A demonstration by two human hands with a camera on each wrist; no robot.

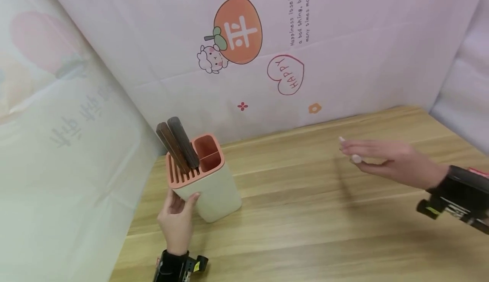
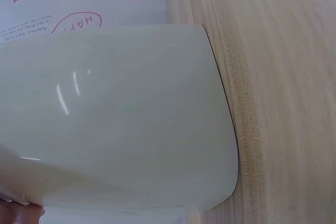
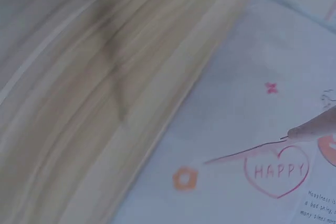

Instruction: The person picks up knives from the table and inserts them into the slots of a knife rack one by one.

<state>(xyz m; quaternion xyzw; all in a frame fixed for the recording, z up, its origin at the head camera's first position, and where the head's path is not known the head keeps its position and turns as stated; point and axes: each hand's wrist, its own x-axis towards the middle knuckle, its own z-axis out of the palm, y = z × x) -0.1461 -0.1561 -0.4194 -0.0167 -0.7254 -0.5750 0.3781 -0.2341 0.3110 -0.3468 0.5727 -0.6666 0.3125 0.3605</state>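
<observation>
A cream knife holder (image 1: 217,195) with a coral slotted top stands on the wooden table at the left. A brown knife handle (image 1: 172,146) and a dark grey knife handle (image 1: 182,142) rise from its slots. My left hand (image 1: 177,222) grips the holder's near left corner, thumb on the front face. The holder's glossy wall (image 2: 121,114) fills much of the left wrist view. Over the table's right side, my right hand (image 1: 386,159) hovers with fingers extended and nothing visible in them. One fingertip (image 3: 315,128) shows in the right wrist view beside a thin reddish line I cannot identify.
A printed cloth (image 1: 344,53) hangs behind the table, and a pale cloth (image 1: 76,154) borders it on the left. The wooden tabletop (image 1: 290,214) stretches between the holder and my right hand. The holder's coral top also has two open compartments (image 1: 208,152).
</observation>
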